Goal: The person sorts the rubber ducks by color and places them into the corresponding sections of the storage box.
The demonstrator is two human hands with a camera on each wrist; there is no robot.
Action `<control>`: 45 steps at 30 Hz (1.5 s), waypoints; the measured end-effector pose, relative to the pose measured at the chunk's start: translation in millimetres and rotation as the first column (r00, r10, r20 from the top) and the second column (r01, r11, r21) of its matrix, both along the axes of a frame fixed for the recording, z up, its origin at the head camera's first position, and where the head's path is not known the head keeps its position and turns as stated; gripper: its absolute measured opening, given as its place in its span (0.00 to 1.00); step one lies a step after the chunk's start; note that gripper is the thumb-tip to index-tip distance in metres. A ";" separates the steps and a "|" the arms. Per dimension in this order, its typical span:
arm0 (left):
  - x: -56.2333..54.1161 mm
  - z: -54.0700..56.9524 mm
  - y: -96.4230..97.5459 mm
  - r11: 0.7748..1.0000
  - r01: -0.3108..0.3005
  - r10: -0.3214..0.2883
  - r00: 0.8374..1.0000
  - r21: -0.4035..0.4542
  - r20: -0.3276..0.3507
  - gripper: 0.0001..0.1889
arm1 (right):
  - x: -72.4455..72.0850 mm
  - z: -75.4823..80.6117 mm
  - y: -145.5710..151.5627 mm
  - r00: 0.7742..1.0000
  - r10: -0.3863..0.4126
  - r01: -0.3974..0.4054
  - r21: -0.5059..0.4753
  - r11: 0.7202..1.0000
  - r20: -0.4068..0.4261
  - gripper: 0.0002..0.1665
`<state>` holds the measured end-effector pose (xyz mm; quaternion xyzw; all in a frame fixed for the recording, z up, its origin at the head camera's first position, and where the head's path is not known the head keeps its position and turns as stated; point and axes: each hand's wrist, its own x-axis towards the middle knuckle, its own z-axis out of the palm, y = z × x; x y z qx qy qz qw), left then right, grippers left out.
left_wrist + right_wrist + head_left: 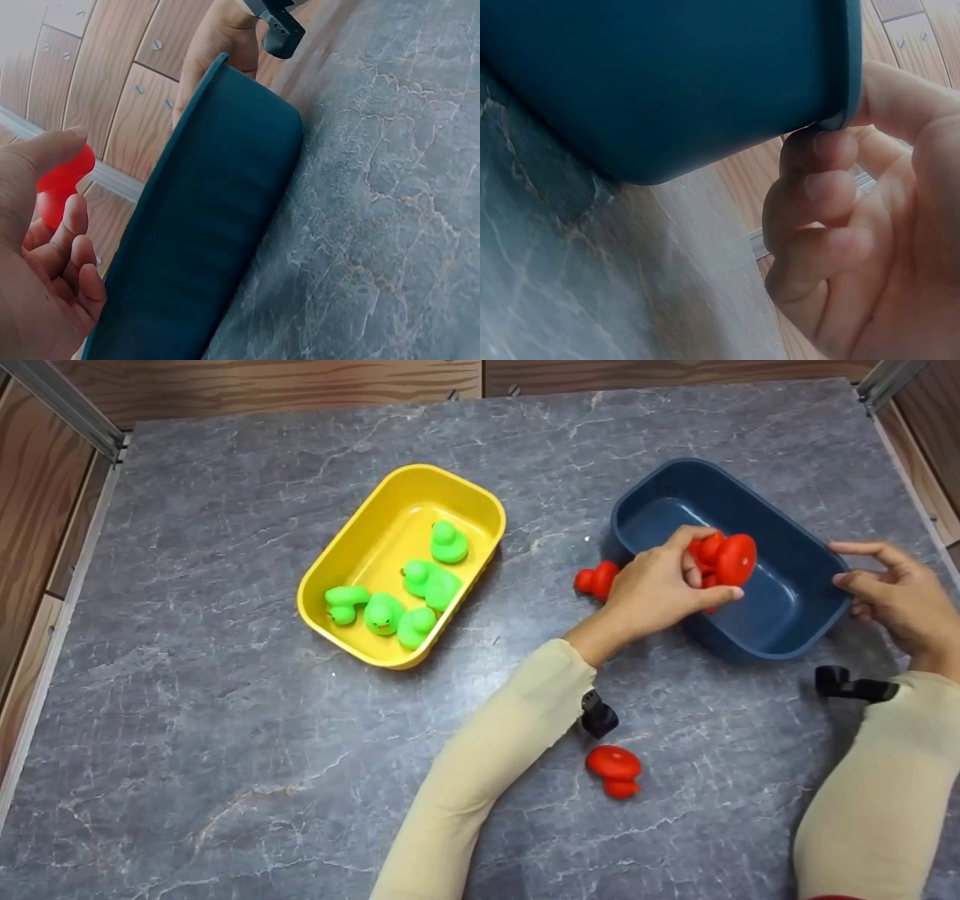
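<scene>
My left hand (660, 581) holds a red rubber duck (736, 559) between thumb and fingers, above the near-left rim of the dark blue bin (806, 540). More red shows under the fingers; whether it is a second duck I cannot tell. In the left wrist view the held duck is partly covered by the thumb and fingers. My right hand (904, 592) pinches the right end of the bin's rim, also seen in the right wrist view as fingers (832, 187) curled by the rim. Another red duck (598, 580) lies just left of the bin, partly behind the left hand.
A yellow bin (409, 529) with several green rubber ducks (448, 542) stands left of the blue one. One red duck (615, 771) lies on the grey marbled table (225, 720) near the front. Wood-patterned panels (300, 386) border the table.
</scene>
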<state>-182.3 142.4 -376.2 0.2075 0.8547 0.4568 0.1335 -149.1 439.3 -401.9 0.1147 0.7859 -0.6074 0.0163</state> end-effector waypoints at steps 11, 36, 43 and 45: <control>2.3 -1.0 8.0 0.992 0.045 -0.048 0.998 -0.122 -0.026 0.37 | -0.5 -0.8 0.7 1.000 0.002 -0.002 -0.015 1.000 -0.009 0.27; 6.0 -0.5 11.4 0.942 0.136 -0.158 0.986 -0.306 -0.047 0.37 | -0.6 -1.0 0.0 1.000 -0.008 0.008 -0.039 0.999 0.006 0.27; 10.0 1.1 1.4 0.956 0.167 -0.182 0.983 -0.242 -0.039 0.36 | -0.6 -0.8 0.8 1.000 -0.003 0.003 -0.087 0.996 -0.001 0.26; 11.4 1.3 -3.6 0.960 0.189 -0.202 0.978 -0.206 -0.045 0.36 | -1.0 -0.2 0.6 1.000 -0.001 0.001 -0.071 0.998 0.002 0.26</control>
